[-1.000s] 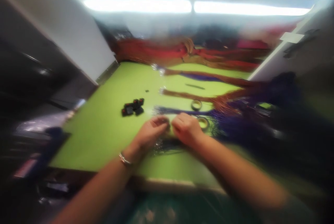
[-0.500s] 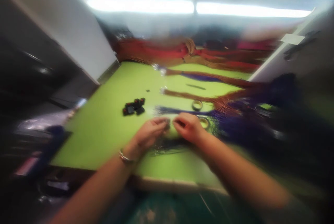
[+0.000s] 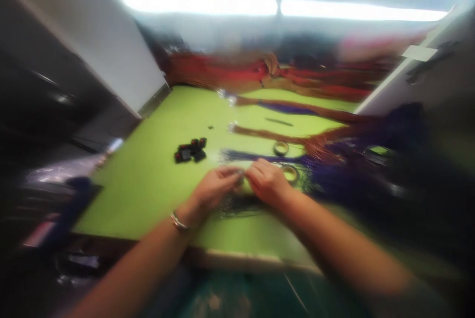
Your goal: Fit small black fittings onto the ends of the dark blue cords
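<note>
My left hand (image 3: 217,187) is closed in a pinch on a small dark grey piece (image 3: 241,175), blurred and mostly covered by the fingertips. Right against it, my right hand (image 3: 267,182) is closed too, thumb and fingers pressed together; what they hold is hidden. Both hands are above the green tabletop (image 3: 148,199). Beneath and beside them lie dark thin wires (image 3: 243,206). Just beyond is a bundle of blue wires (image 3: 260,156). Black connector-like blocks (image 3: 190,151) with red parts lie in a cluster to the left.
Two tape rolls (image 3: 281,148) lie right of the hands. Brown wire bundles (image 3: 267,134) with pale ends stretch across the table, near a thin dark tool (image 3: 279,122). Red and brown wires (image 3: 222,70) line the back. A blue wire heap (image 3: 345,174) spreads right. Side panels (image 3: 118,51) flank the table.
My right hand has moved slightly left and its fingers have closed up against my left fingertips. My left hand stays nearly in place. Objects on the table have not moved.
</note>
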Demonstrator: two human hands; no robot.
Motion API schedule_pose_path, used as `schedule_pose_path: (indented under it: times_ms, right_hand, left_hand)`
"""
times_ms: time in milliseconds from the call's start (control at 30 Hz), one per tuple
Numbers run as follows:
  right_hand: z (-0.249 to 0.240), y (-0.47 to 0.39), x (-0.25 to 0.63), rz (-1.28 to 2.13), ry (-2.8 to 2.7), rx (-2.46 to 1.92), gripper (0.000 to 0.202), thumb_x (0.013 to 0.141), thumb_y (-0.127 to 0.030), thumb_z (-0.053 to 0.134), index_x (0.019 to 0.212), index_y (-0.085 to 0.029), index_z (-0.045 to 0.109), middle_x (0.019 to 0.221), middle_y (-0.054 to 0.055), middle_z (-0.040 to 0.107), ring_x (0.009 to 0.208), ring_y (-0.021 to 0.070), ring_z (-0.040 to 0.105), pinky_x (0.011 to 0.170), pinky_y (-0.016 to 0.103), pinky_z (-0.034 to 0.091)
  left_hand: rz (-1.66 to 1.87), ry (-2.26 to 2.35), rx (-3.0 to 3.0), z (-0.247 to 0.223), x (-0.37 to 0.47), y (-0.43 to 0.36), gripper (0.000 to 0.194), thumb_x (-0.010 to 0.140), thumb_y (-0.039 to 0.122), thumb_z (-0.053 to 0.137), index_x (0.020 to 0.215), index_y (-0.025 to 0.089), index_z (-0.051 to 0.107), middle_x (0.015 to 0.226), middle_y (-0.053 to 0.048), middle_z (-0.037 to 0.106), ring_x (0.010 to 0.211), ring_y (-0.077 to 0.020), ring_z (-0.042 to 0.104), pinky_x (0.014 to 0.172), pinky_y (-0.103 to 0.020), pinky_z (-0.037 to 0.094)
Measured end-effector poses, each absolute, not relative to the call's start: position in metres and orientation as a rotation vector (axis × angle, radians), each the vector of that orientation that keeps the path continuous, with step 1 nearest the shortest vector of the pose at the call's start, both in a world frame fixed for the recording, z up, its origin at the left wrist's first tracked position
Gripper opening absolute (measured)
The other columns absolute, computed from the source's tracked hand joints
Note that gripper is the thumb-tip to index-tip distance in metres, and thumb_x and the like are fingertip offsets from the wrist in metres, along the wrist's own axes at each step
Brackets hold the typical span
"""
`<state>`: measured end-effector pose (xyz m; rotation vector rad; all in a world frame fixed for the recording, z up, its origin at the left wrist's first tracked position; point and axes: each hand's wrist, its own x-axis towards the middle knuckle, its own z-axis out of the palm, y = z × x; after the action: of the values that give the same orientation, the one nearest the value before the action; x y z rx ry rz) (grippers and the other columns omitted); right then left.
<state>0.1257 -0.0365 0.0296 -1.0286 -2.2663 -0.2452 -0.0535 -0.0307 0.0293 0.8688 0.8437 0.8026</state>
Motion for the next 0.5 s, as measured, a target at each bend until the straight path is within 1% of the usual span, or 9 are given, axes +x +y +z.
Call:
schedule_pose_path:
  times_ms: [167,300,400,500]
  right_hand:
    - [0.023,-0.038,0.122,-0.144,-2.260,-1.115,0.020,0.085,-0.014,0.042,0.068,-0.016,0.054,0.064,0.004,0.052,0.063,0.0152,0.041,0.058,0.027,0.029]
    - [0.020,-0.038,0.122,-0.008,-2.239,-1.142,0.018,0.084,-0.016,0.045,0.070,-0.016,0.056,0.066,0.004,0.056,0.064,0.0144,0.045,0.059,0.027,0.032]
    - [0.032,-0.034,0.126,0.240,-2.191,-1.157,0.013,0.082,-0.017,0.049,0.072,-0.016,0.058,0.067,0.002,0.059,0.063,0.0119,0.048,0.060,0.024,0.035]
    - [0.057,-0.019,0.134,0.434,-2.089,-1.259,0.012,0.081,-0.020,0.053,0.076,-0.017,0.063,0.074,0.001,0.064,0.065,0.0103,0.052,0.062,0.022,0.038]
  left_hand:
    - [0.817,0.872,0.920,0.023,-0.054,-0.032,0.036,0.067,0.028,0.075,0.100,0.012,0.069,0.077,-0.006,0.065,0.063,-0.0107,0.056,0.062,-0.024,0.044]
    - [0.810,0.865,0.953,0.022,-0.054,-0.030,0.034,0.070,0.027,0.073,0.099,0.012,0.068,0.079,-0.007,0.065,0.066,-0.0110,0.056,0.062,-0.024,0.045]
    - [0.822,0.859,0.918,0.029,-0.052,-0.030,0.034,0.070,0.027,0.073,0.099,0.012,0.066,0.081,-0.006,0.064,0.065,-0.0102,0.057,0.061,-0.023,0.045]
    - [0.845,0.894,0.902,0.042,-0.049,-0.031,0.036,0.069,0.028,0.074,0.100,0.014,0.064,0.079,-0.004,0.062,0.063,-0.0105,0.058,0.059,-0.023,0.045]
